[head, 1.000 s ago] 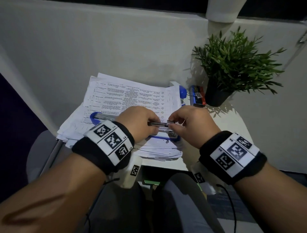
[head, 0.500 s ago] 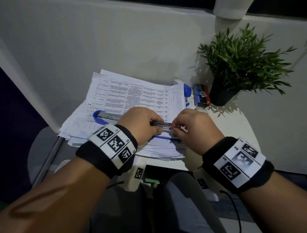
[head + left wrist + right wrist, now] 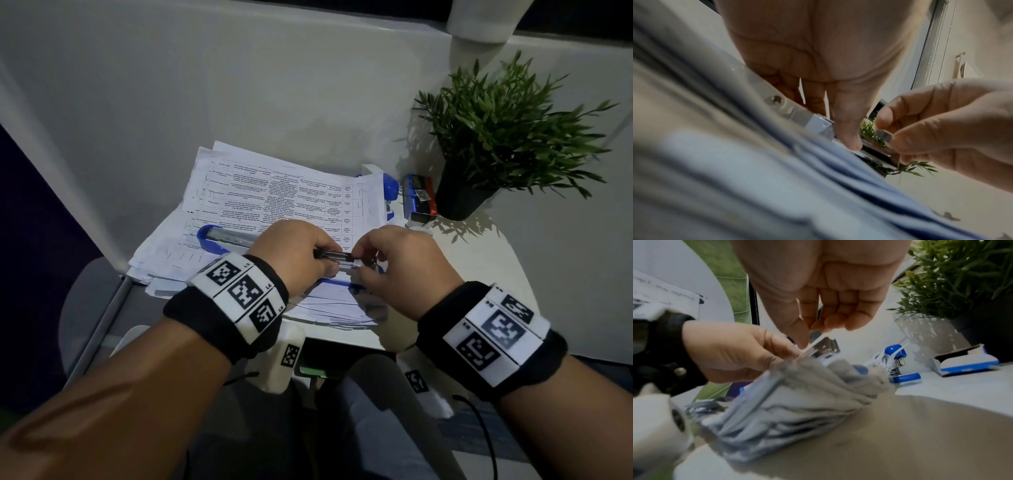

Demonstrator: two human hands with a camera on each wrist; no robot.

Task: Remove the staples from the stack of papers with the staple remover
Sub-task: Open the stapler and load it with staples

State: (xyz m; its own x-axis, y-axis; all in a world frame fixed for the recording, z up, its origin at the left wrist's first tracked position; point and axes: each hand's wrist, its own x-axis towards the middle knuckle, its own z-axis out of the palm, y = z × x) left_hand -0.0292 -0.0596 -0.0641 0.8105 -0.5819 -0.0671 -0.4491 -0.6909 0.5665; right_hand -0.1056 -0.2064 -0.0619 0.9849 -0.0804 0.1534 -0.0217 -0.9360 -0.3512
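Metal shows between the two hands: the staple remover (image 3: pixel 334 256), a long blue-and-silver tool lying across the stack of papers (image 3: pixel 274 205) on the white tabletop (image 3: pixel 479 274). The left hand (image 3: pixel 298 253) curls its fingers (image 3: pixel 777 352) round the tool's middle, thumb pressed down beside its shiny front end. The right hand (image 3: pixel 400 263) meets it just beside those fingers, its fingertips (image 3: pixel 898 141) pinching the silver metal tip. The papers' near edges fan out under both wrists. Beyond the right hand's fingers, a small blue stapler (image 3: pixel 898 363) stands on the tabletop, and just past it a blue-and-white cardboard box (image 3: pixel 964 363) lies with its flap torn open; its contents cannot be made out. Farther right of the fingers, a black pot (image 3: pixel 462 198) holds a green leafy plant (image 3: pixel 507 130).
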